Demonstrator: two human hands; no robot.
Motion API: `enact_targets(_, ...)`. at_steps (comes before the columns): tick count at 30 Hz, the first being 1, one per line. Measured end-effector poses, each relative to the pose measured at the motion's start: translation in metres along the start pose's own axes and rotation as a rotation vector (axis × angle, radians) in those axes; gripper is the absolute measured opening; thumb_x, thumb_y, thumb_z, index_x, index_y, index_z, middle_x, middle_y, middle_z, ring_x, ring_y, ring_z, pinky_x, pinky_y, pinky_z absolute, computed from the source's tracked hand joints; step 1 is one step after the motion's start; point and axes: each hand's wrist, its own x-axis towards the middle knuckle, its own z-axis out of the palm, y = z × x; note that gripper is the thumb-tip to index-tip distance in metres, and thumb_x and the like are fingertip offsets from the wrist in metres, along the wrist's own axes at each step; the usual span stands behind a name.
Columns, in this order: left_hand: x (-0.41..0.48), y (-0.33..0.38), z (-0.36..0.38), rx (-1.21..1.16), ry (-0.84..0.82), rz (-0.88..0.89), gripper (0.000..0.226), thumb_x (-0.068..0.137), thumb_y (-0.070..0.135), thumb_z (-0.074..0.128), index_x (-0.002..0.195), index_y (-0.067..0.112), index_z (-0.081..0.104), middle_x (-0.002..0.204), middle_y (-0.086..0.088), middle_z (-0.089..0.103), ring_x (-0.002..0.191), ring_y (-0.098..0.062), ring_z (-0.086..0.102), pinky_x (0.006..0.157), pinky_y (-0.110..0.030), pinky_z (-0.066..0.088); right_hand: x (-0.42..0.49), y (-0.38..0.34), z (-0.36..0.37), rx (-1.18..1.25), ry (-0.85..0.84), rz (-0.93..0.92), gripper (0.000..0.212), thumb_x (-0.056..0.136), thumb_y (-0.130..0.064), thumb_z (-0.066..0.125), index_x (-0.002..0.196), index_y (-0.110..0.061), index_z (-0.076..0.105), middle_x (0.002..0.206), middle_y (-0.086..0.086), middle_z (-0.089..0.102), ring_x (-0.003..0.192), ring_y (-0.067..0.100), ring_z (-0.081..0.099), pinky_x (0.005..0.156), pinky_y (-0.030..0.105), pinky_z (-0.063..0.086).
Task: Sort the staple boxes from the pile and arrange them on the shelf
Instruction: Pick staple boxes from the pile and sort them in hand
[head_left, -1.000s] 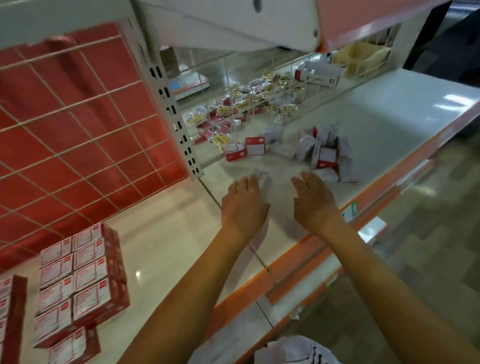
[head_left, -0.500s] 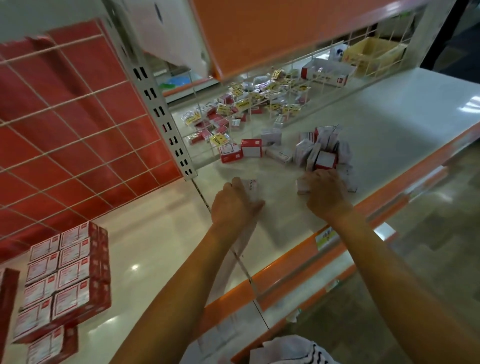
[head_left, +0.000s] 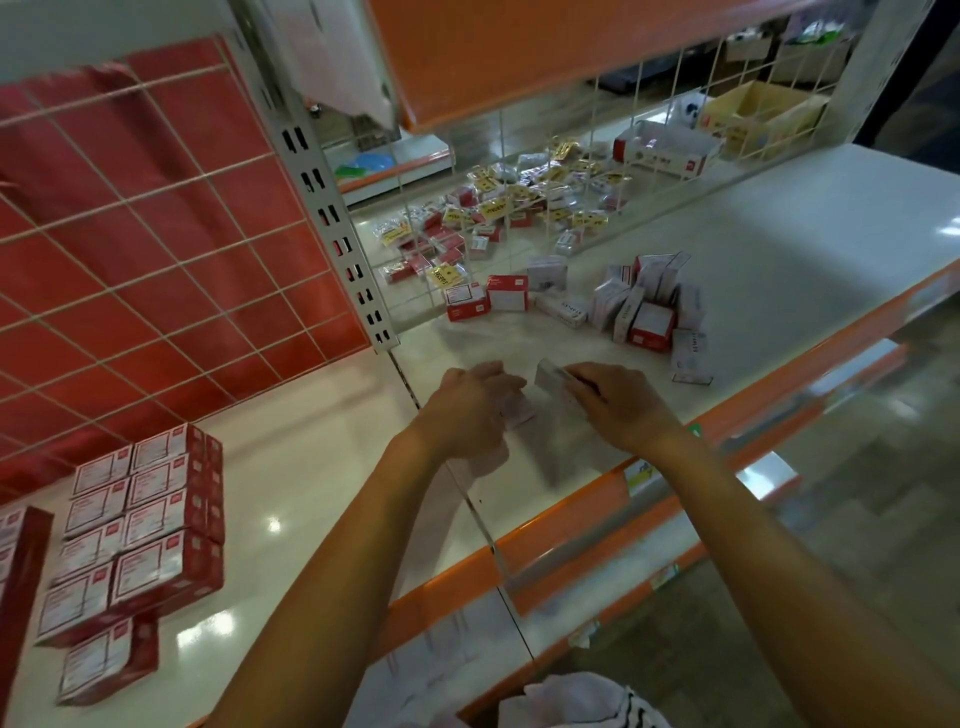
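A pile of small white and red staple boxes lies on the white shelf ahead of my hands. My right hand grips a small white staple box lifted just above the shelf near its front. My left hand is curled over another white box that rests on the shelf; the two held boxes are close together. Two red-and-white boxes stand side by side by the wire back grid. Stacked red staple boxes sit in rows on the left shelf section.
A wire grid backs the shelf; behind it lie several small red and yellow packets and cardboard trays. An orange upper shelf overhangs. A perforated upright post divides the sections. The orange front edge drops to the floor.
My right hand drew back from the pile toward the left with a white box in it. My left hand stayed over its box near the shelf seam.
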Motion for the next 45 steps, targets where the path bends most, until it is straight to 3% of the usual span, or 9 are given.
enact_targets(3,-0.006,0.000,0.004,0.003,0.073,-0.052,0.057,0.083,0.010,0.055,0.137,0.027,0.047,0.142,0.001,0.043,0.131,-0.025,0.037,0.100,-0.034,0.034,0.000,0.000,0.000,-0.042,0.012,0.021,0.032,0.099,-0.020,0.040,0.124,-0.013,0.060,0.120,0.008,0.064,0.106,0.024,0.059,0.075,0.023,0.038)
enact_targets(10,-0.025,0.003,0.004,-0.138,0.112,-0.174,0.044,0.087,0.023,0.062,0.129,0.027,0.053,0.123,-0.003,0.052,0.108,-0.021,0.053,0.080,-0.024,0.039,-0.001,-0.005,0.001,-0.120,-0.044,0.001,0.032,0.099,-0.016,0.039,0.119,-0.012,0.064,0.111,0.013,0.065,0.098,0.025,0.059,0.074,0.026,0.039)
enact_targets(13,-0.035,0.002,0.001,-0.162,0.114,-0.210,0.044,0.085,0.021,0.066,0.128,0.021,0.055,0.119,-0.003,0.051,0.099,-0.017,0.051,0.076,-0.021,0.035,-0.001,-0.009,0.001,-0.138,-0.076,0.022,0.036,0.097,-0.010,0.037,0.124,-0.010,0.060,0.117,0.015,0.062,0.106,0.029,0.057,0.087,0.031,0.043)
enact_targets(19,-0.051,0.000,0.003,-0.221,0.143,-0.261,0.041,0.080,0.029,0.074,0.117,0.018,0.062,0.107,-0.004,0.056,0.089,-0.016,0.053,0.072,-0.023,0.042,-0.008,-0.021,0.000,-0.184,-0.304,-0.049,0.065,0.086,-0.005,0.058,0.139,-0.037,0.039,0.130,0.005,0.037,0.115,0.024,0.046,0.089,0.031,0.046)
enact_targets(24,-0.063,-0.001,0.002,-0.194,0.163,-0.284,0.038,0.079,0.032,0.074,0.113,0.017,0.066,0.105,-0.004,0.061,0.085,-0.015,0.053,0.069,-0.025,0.045,-0.009,-0.024,0.001,-0.356,-0.297,-0.146,0.056,0.086,-0.021,0.060,0.136,-0.038,0.039,0.153,-0.003,0.012,0.133,0.025,0.024,0.102,0.037,0.039)
enact_targets(29,-0.077,-0.007,0.001,-0.165,0.174,-0.344,0.032,0.083,0.032,0.070,0.111,0.016,0.068,0.101,-0.005,0.062,0.083,-0.016,0.053,0.064,-0.025,0.041,-0.005,-0.030,0.003,-0.239,-0.307,-0.137,0.048,0.080,-0.033,0.069,0.123,-0.028,0.049,0.129,-0.001,0.050,0.107,0.015,0.040,0.082,0.027,0.037)
enact_targets(35,-0.104,-0.019,0.000,-0.167,0.223,-0.440,0.023,0.085,0.035,0.066,0.081,0.013,0.063,0.080,-0.008,0.056,0.072,-0.023,0.052,0.051,-0.026,0.029,-0.010,-0.042,0.015,-0.137,-0.346,-0.164,0.054,0.080,-0.038,0.069,0.129,-0.022,0.052,0.107,-0.003,0.047,0.092,0.010,0.044,0.072,0.018,0.037)
enact_targets(38,-0.122,-0.027,-0.004,-0.158,0.266,-0.474,0.023,0.086,0.031,0.065,0.082,0.009,0.064,0.081,-0.009,0.056,0.075,-0.025,0.054,0.056,-0.029,0.034,-0.013,-0.053,0.019,-0.101,-0.359,-0.215,0.052,0.084,-0.034,0.066,0.132,-0.020,0.051,0.106,-0.006,0.048,0.090,0.007,0.044,0.065,0.011,0.034)
enact_targets(45,-0.176,-0.040,-0.013,-0.142,0.370,-0.490,0.020,0.088,0.033,0.064,0.089,0.014,0.061,0.084,-0.005,0.053,0.081,-0.022,0.048,0.063,-0.033,0.035,-0.021,-0.105,0.026,-0.091,-0.390,-0.413,0.038,0.091,-0.022,0.060,0.129,-0.018,0.055,0.116,0.002,0.055,0.089,0.008,0.049,0.079,0.024,0.048)
